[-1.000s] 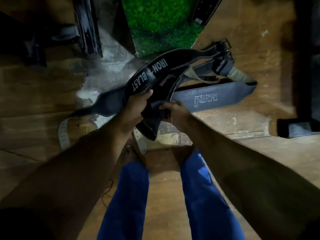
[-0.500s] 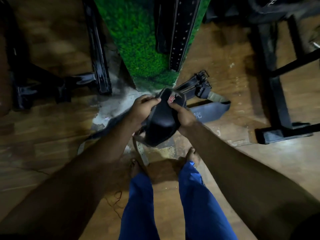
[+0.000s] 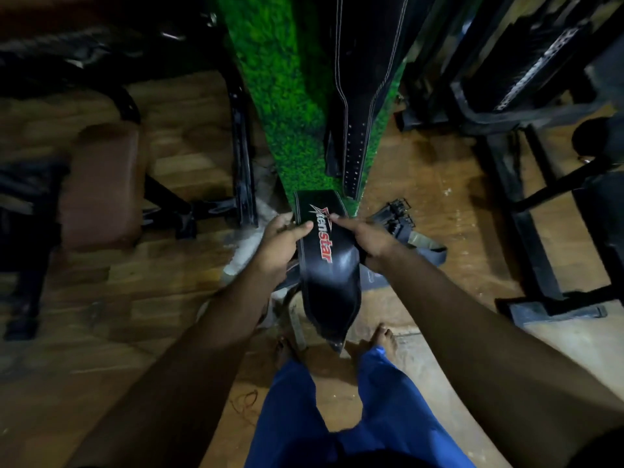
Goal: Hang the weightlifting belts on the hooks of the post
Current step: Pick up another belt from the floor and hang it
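both hands, left hand (image 3: 282,243) and right hand (image 3: 366,239), pinch the wide black leather belt (image 3: 324,261); its hanging tail may snag the grey belts on the floor (image 3: 429,253).

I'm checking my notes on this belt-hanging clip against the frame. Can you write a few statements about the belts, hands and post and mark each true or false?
1. Both hands hold the black belt with red and white lettering. True: the left hand and right hand grip its edges.
2. No belt hangs on the green post yet. False: a stitched black belt with punched holes already hangs there.
3. Another belt lies on the floor beyond the right hand. True.
4. The person wears shoes. False: the feet are bare.
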A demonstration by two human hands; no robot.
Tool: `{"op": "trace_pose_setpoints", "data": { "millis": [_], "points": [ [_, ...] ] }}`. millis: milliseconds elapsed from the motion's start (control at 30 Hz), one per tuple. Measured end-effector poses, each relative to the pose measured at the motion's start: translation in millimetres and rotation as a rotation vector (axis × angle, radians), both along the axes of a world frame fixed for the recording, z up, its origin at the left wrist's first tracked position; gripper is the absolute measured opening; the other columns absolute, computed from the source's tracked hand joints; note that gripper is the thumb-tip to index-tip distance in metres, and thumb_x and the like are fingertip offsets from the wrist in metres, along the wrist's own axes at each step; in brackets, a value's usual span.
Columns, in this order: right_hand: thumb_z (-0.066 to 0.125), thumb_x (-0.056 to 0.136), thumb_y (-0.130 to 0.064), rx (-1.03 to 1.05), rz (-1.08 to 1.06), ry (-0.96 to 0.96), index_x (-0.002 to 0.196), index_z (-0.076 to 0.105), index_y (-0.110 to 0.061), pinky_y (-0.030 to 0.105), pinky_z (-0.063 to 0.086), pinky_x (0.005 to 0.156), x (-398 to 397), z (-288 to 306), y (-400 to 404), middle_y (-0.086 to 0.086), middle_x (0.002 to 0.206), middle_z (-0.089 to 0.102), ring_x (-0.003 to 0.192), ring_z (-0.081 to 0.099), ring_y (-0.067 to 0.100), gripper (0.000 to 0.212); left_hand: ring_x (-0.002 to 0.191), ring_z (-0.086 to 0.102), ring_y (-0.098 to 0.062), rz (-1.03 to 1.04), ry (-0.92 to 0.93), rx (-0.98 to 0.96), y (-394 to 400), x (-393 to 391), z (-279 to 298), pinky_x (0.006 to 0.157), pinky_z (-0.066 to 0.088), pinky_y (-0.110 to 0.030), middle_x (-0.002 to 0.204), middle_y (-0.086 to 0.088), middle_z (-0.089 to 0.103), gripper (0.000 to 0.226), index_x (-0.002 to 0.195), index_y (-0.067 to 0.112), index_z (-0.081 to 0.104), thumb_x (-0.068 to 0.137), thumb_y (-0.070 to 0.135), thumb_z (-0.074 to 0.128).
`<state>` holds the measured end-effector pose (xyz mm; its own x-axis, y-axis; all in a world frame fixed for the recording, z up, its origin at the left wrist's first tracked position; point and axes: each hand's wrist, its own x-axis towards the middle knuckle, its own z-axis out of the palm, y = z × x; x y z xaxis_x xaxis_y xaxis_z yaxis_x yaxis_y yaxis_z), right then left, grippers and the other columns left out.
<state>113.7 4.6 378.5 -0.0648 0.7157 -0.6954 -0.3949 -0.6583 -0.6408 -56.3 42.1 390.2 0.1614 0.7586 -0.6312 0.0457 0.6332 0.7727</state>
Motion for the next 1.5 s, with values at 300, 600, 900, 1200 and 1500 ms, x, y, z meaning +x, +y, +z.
{"op": "trace_pose_setpoints", "data": {
  "millis": [300, 600, 900, 1200, 1500],
  "points": [
    [0.077, 0.087, -0.017, 0.269, 0.408, -0.133, 0.092, 0.076, -0.012, 0.032, 0.058, 0.071, -5.0, 89.4, 1.8, 0.014, 0.091, 0.077, 0.076, 0.072, 0.026, 0.007, 0.069, 0.074, -0.019, 0.167, -0.08, 0.111, 18.8, -30.1, 92.2, 0.08, 0.057, -0.037, 0.085, -0.008, 0.077, 0.016, 0.107, 0.005, 0.068, 0.098, 0.017, 0.062],
    [0.068, 0.096, -0.017, 0.544, 0.156, -0.189, 0.075, 0.056, -0.016, 0.017, 0.021, 0.039, -0.1, 154.2, 30.7, -0.006, 0.047, 0.039, 0.035, 0.028, 0.008, 0.024, 0.087, 0.062, -0.024, 0.091, -0.087, 0.387, -15.0, -16.7, 154.5, 0.073, 0.047, -0.035, 0.099, -0.01, 0.068, 0.006, 0.09, 0.019, 0.063, 0.095, 0.019, 0.065],
    [0.055, 0.093, -0.065, 0.477, 0.565, -0.398, 0.097, 0.074, -0.02, 0.035, 0.055, 0.079, -5.6, 225.2, 26.1, 0.004, 0.099, 0.079, 0.087, 0.069, 0.019, 0.049, 0.064, 0.074, -0.021, 0.207, -0.218, 0.339, 20.3, -16.8, 232.2, 0.058, 0.061, -0.033, 0.093, -0.016, 0.072, 0.022, 0.118, 0.002, 0.062, 0.103, 0.014, 0.051],
    [0.067, 0.095, -0.017, 0.524, 0.227, -0.14, 0.099, 0.07, -0.006, 0.027, 0.056, 0.057, -12.3, 278.4, 58.6, 0.015, 0.093, 0.073, 0.063, 0.069, 0.017, 0.013, 0.099, 0.064, -0.022, -0.21, 0.056, 0.557, -12.0, -25.7, 230.4, 0.084, 0.044, -0.033, 0.107, -0.006, 0.075, 0.038, 0.111, 0.009, 0.074, 0.08, 0.031, 0.078],
    [0.073, 0.091, -0.023, 0.706, 0.475, -0.34, 0.071, 0.058, -0.022, 0.024, 0.055, 0.058, -23.9, 293.2, 58.1, 0.002, 0.073, 0.066, 0.061, 0.062, 0.01, 0.025, 0.07, 0.068, -0.019, 0.136, -0.118, 0.522, 42.3, -34.3, 292.0, 0.055, 0.059, -0.025, 0.079, -0.006, 0.073, 0.012, 0.096, 0.009, 0.064, 0.102, 0.017, 0.056]
  ]
}}
